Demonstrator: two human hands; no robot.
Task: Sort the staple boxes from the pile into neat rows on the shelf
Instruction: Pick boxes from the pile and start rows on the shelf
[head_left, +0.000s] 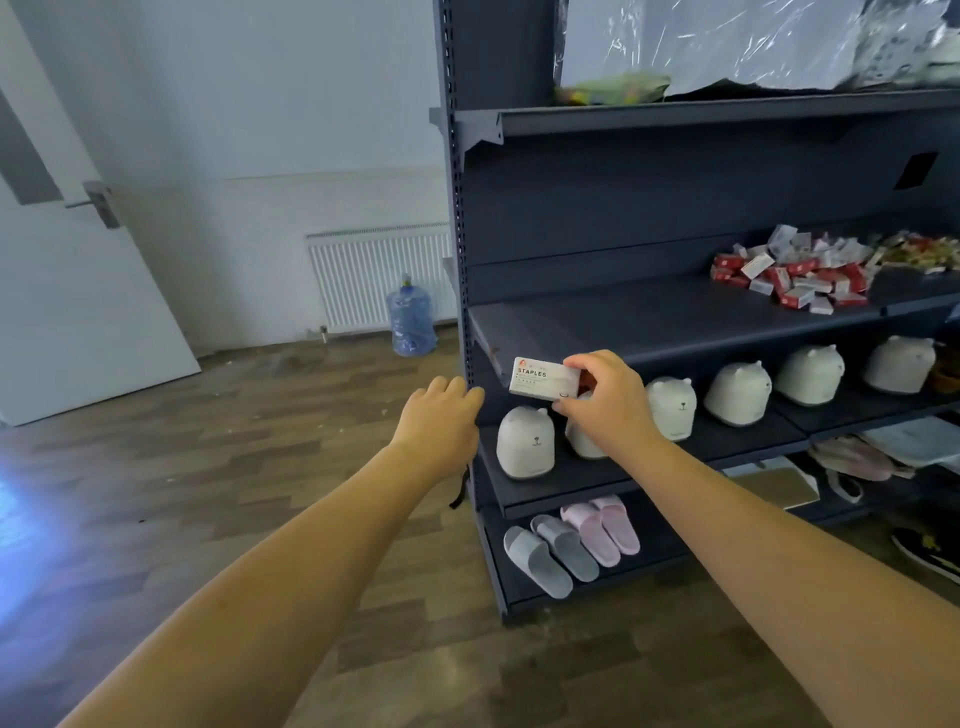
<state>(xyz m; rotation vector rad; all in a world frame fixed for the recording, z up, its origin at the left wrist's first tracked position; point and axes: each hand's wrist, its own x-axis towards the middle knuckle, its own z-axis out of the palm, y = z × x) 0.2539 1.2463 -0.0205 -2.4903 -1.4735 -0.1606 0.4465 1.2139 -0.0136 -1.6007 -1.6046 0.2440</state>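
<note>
- Your right hand (605, 402) held one staple box (544, 378) by its right end — fingers over the top edge, thumb beneath — with the printed "STAPLES" face turned toward you.
- The box hung just in front of the lip of the middle shelf (649, 319), at its left end and not yet set down; the shelf surface behind it lay bare.
- Your left hand (441, 415) carried nothing, its fingers loosely extended toward the shelf upright (460, 234); whether it touched the post could not be told.
- The pile (795, 273) of red and white boxes sat well apart, far along the same shelf to the right.
- To place this one well, you needed to lift the box clear of the lip first, or its lower edge would likely have caught.
- As it seemed to be the first of a row, its position would set the line, so it was worth squaring it against the left end and parallel to the front edge, label facing out.
- Holding by one end gave a weak hold on the far corner — lowering it flat, rather than dropping it, would have kept it from skewing.
- The free left hand could have nudged the box straight once it rested.
</note>
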